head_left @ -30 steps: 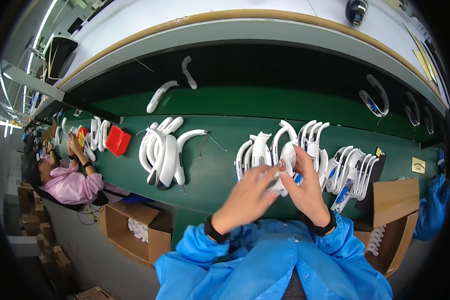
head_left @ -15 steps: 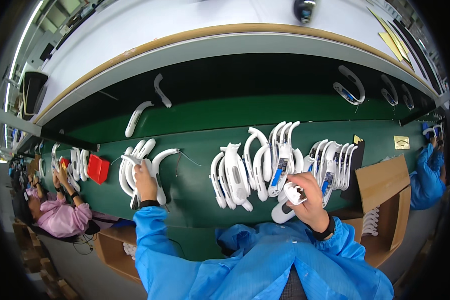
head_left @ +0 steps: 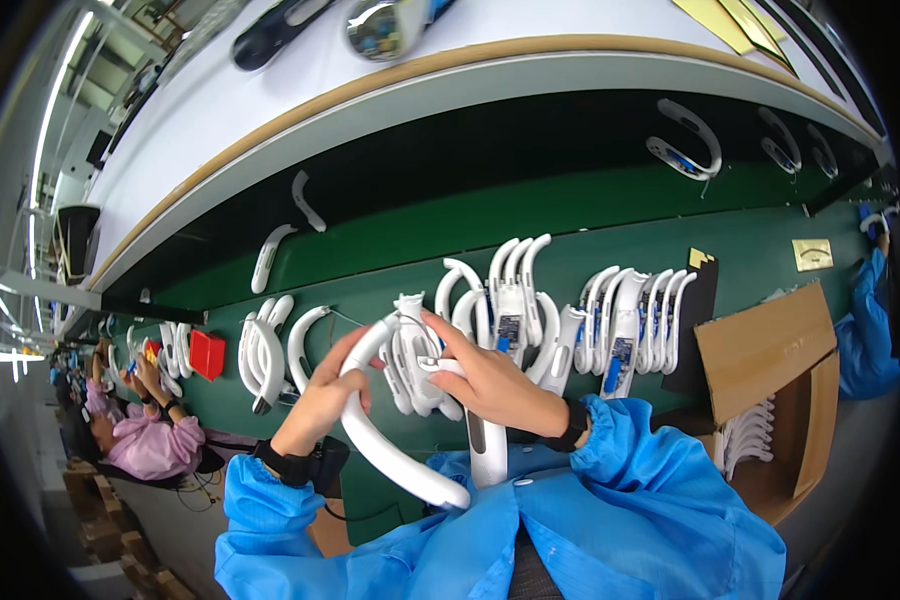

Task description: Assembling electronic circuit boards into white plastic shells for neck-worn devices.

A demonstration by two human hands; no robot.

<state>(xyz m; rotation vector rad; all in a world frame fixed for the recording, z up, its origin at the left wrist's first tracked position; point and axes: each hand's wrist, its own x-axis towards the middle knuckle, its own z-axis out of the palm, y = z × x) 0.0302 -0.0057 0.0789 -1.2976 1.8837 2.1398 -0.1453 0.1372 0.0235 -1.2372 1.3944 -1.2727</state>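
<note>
In front of my chest, my left hand (head_left: 322, 405) is closed around a long curved white plastic shell (head_left: 395, 462). My right hand (head_left: 500, 388) reaches in from the right, its thumb and fingers closed on a white plastic part (head_left: 440, 366) mostly covered by the hand. Below that palm a straighter white piece with a grey oval slot (head_left: 487, 455) shows; whether it joins the held part I cannot tell. Just beyond both hands lies a cluster of white shells (head_left: 407, 345), partly hidden by them.
White shells (head_left: 263, 365) lie at left near a red bin (head_left: 207, 355). Shells with blue-marked circuit boards (head_left: 620, 355) stand in a row at right. An open cardboard box (head_left: 765, 350) is at the right edge. A shelf (head_left: 470, 68) spans the back. Co-workers sit on both sides.
My left hand has left the shells at left and come to the middle, now with a curved white shell. My right hand has moved left to meet it.
</note>
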